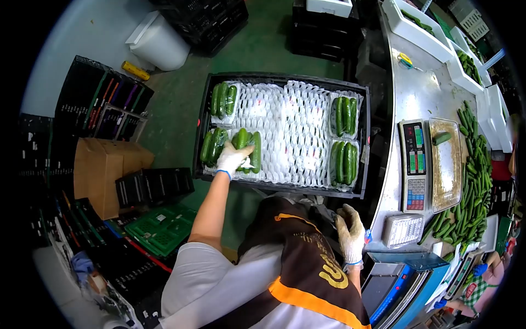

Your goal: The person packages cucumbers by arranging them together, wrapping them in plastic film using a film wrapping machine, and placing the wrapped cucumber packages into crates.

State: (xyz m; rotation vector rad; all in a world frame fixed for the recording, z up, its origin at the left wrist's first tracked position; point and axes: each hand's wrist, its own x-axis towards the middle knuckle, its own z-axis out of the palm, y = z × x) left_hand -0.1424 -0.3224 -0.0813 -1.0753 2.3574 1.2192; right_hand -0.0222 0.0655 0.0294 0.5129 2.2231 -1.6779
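A black crate (282,189) lined with white foam netting (298,129) is in front of me. My left hand (232,158), in a pale work glove, grips a wrapped pack of cucumbers (256,149) at the crate's near left. Beside it lies another wrapped pack (207,147), and one more pack (223,100) sits in the far left corner. Two packs lie along the right side, a far one (343,116) and a near one (344,163). My gloved right hand (350,232) hangs outside the crate's near right corner, holding nothing, its fingers loosely bent and apart.
On the steel table (386,183) to the right stand a digital scale (415,164) with one cucumber (441,138) on its pan, a cucumber heap (472,192), stacked trays (404,230) and scissors (405,61). A blue-sided machine (402,288) is near my right. Cartons and crates line the left.
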